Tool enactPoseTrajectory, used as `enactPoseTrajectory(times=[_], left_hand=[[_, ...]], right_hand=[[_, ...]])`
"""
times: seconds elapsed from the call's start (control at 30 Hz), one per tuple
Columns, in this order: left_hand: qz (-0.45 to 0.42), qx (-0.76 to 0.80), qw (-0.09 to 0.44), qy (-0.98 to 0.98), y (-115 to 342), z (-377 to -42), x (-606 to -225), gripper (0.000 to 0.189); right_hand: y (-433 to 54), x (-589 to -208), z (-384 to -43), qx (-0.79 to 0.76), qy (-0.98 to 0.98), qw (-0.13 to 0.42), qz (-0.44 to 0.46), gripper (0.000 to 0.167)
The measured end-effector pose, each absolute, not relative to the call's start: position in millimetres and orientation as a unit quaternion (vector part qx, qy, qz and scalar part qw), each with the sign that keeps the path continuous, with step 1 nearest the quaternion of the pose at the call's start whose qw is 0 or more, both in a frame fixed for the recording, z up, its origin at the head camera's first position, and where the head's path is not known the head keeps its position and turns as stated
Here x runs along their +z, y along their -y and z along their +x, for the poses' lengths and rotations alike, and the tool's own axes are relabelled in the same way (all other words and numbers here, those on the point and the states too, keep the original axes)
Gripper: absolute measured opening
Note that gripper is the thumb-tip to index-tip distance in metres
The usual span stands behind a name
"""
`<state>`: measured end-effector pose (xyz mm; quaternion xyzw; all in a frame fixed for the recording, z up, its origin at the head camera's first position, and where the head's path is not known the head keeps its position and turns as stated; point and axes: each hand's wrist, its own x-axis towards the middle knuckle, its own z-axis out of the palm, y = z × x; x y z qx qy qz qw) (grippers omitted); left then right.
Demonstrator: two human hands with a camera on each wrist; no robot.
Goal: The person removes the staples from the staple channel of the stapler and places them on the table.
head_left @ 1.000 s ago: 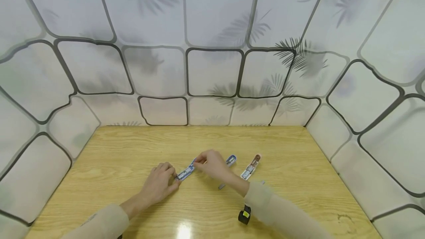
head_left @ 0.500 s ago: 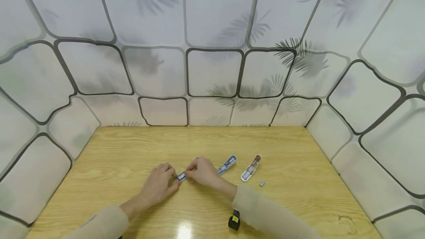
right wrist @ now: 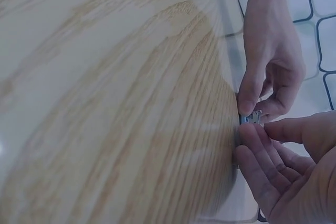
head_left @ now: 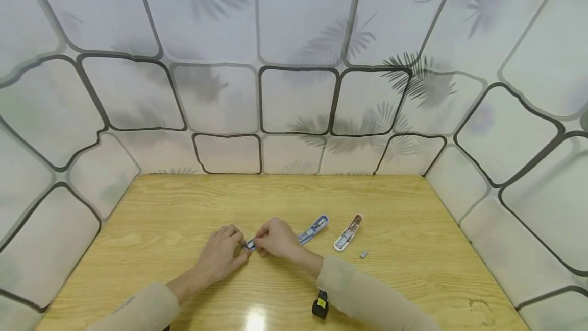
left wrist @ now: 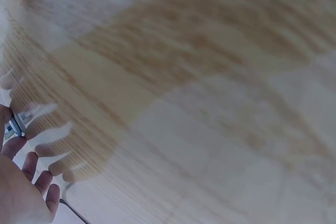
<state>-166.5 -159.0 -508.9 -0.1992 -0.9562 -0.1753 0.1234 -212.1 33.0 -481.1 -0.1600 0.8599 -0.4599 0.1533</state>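
Observation:
A small blue stapler [head_left: 250, 244], opened out, lies on the wooden table between the two hands. My left hand [head_left: 219, 254] grips its near end between thumb and fingers. My right hand [head_left: 277, 239] has its thumb and fingertips pinched on the stapler's middle, covering much of it. In the right wrist view, metal parts of the stapler [right wrist: 254, 117] show between the fingertips. At the left wrist view's edge, only a sliver of the stapler [left wrist: 16, 124] appears. Whether the right fingers also hold a smaller piece is hidden.
Just right of the hands lies a second blue stapler [head_left: 313, 229], its lower end behind the right wrist. Beyond it lies a brown-and-white stapler [head_left: 348, 233], with a small grey block [head_left: 364, 255] nearby. Patterned walls [head_left: 294, 101] enclose the table [head_left: 184, 198].
My right hand has moved left and down along the stapler, from its far end to its middle, uncovering the second blue stapler and the grey block. My left hand has stayed put.

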Motion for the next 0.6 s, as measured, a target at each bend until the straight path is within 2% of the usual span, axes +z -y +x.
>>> enactPoseTrajectory(times=[0.6], left_hand=[[-0.199, -0.173, 0.124, 0.957, 158.6, -166.6, -508.1, 0.02]], right_hand=[[-34.2, -476.1, -210.4, -0.493, -0.841, 0.169, -0.146, 0.013]])
